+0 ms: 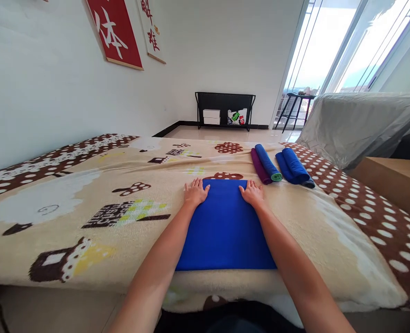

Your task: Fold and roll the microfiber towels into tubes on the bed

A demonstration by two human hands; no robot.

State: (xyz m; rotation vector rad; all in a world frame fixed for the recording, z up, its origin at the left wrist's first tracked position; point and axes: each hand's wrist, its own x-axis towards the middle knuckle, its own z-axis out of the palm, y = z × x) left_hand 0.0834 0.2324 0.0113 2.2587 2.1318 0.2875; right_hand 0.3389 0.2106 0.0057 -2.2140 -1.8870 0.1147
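Observation:
A blue cloth (226,226), folded into a flat rectangle, lies near the front edge of the bed. My left hand (195,192) rests flat at its far left corner with the fingers spread, partly on the blanket. At the far right corner my right hand (252,192) lies the same way, palm down and fingers apart. Beyond the right hand are several rolled cloths: a purple roll (260,165) beside a blue roll with a green end (268,162), and dark blue rolls (293,167) to their right.
A cream patterned blanket (170,185) with a brown dotted border (375,217) covers the bed. To the right stand a cardboard box (394,180) and a plastic-covered piece of furniture (368,122). A black rack (225,101) and a stool (297,108) are at the back.

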